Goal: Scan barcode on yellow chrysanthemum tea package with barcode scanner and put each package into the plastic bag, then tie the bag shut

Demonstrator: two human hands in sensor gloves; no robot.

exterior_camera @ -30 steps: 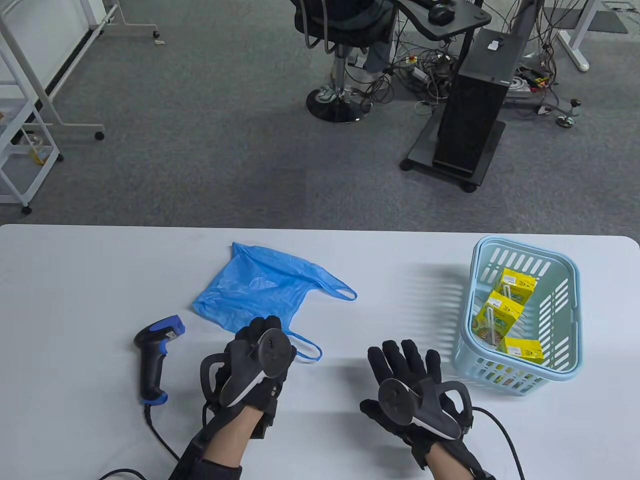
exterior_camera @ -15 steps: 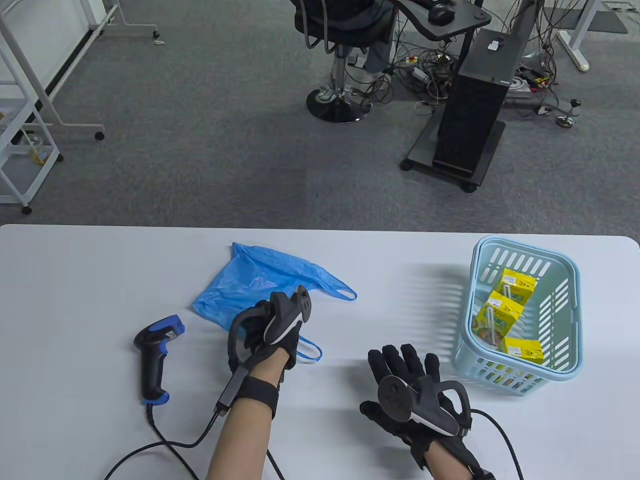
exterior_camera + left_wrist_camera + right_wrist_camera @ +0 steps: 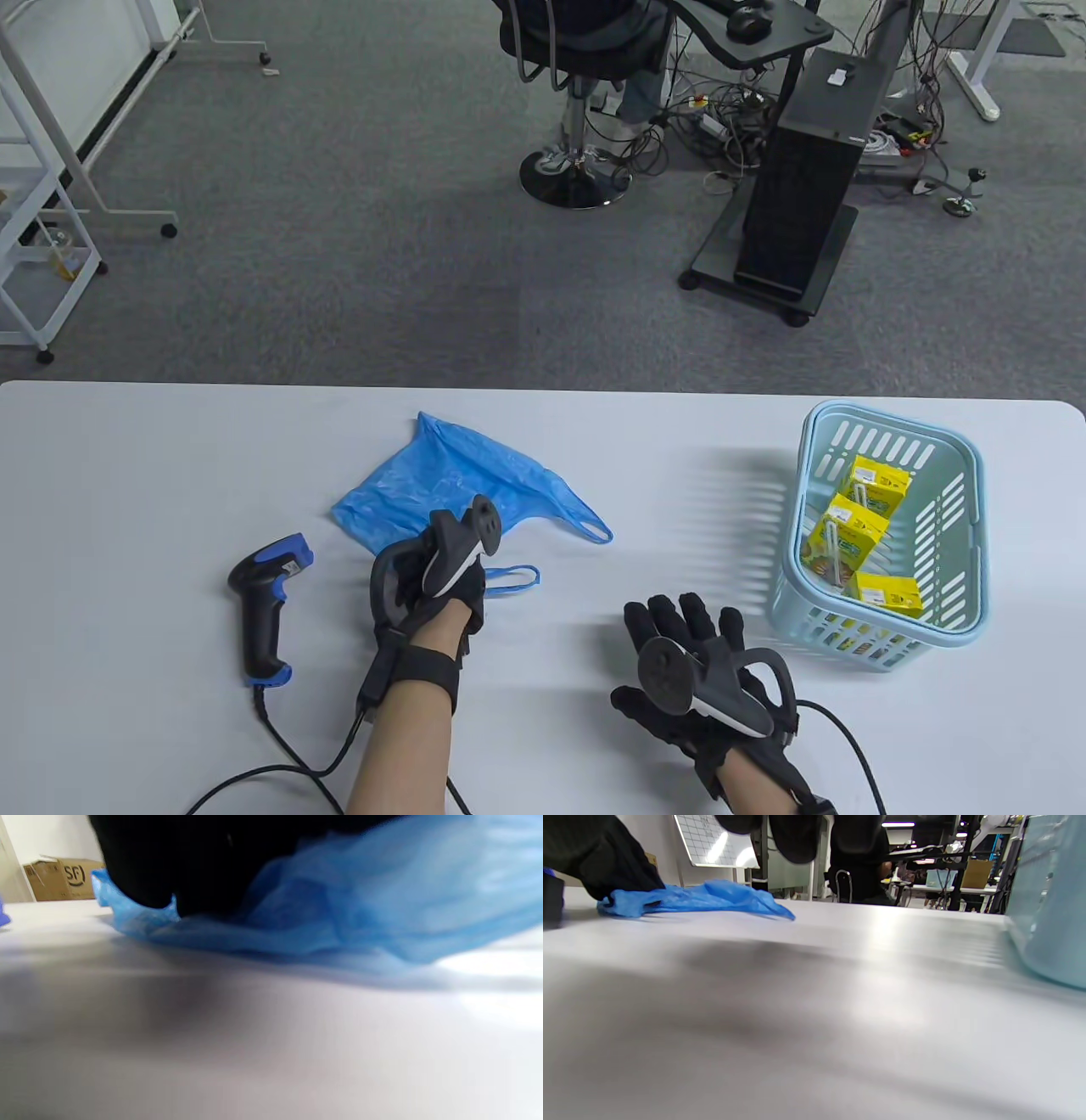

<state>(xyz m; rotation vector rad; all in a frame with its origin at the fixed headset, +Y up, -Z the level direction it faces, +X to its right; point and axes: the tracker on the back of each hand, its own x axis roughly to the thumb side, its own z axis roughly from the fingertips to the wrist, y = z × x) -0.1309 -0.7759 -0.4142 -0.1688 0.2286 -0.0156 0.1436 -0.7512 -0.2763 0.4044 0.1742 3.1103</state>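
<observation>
Near the counter's (image 3: 127,475) front edge the plastic bag (image 3: 458,488) is gripped by the left hand (image 3: 428,577), presumably for opening, while the right hand (image 3: 696,671) is rested flat, fingers spread.

A white table (image 3: 127,475) fills the near side of the room. Beyond its far edge runs grey carpet (image 3: 356,255). Out past the table's far right stands a black computer tower (image 3: 802,195) on a wheeled stand, with tangled cables (image 3: 721,127) behind it. Left of the tower sits a black office chair (image 3: 577,51). Past the table's far left stands a white wheeled frame (image 3: 51,212).
</observation>
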